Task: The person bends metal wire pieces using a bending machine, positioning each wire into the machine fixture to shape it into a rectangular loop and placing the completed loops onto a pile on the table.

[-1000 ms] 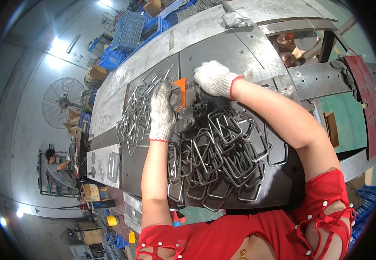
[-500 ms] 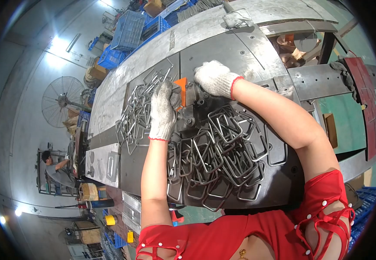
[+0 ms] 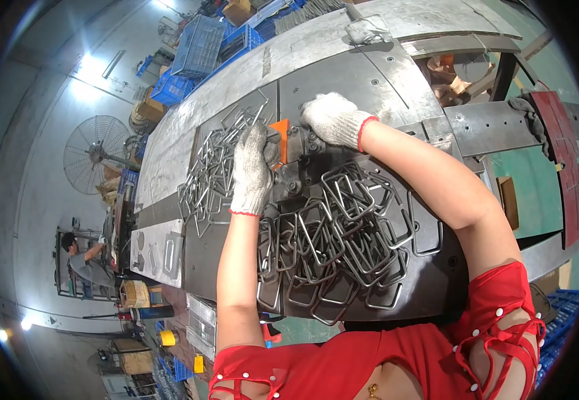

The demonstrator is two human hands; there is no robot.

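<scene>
My left hand (image 3: 252,170), in a white knitted glove, is closed beside an orange plate (image 3: 281,143) on a dark metal fixture (image 3: 292,185); what it holds is hidden by the glove. Gloved too, my right hand (image 3: 333,120) is curled at the fixture's far right side, its fingertips and anything in them hidden. Bent wire frames (image 3: 343,233) lie in a heap on the near side of the fixture. A second heap of bent wire pieces (image 3: 213,170) lies to the left of my left hand.
Blue crates (image 3: 198,47) stand past the table's far left edge. A white cloth-wrapped object (image 3: 367,30) lies on the far part of the metal table (image 3: 329,73). A large fan (image 3: 96,153) and a person (image 3: 84,257) at another workstation are at the left.
Both hands keep nearly the same place and shape. A small part of the fixture beside my right hand has shifted. The camera view has moved slightly.
</scene>
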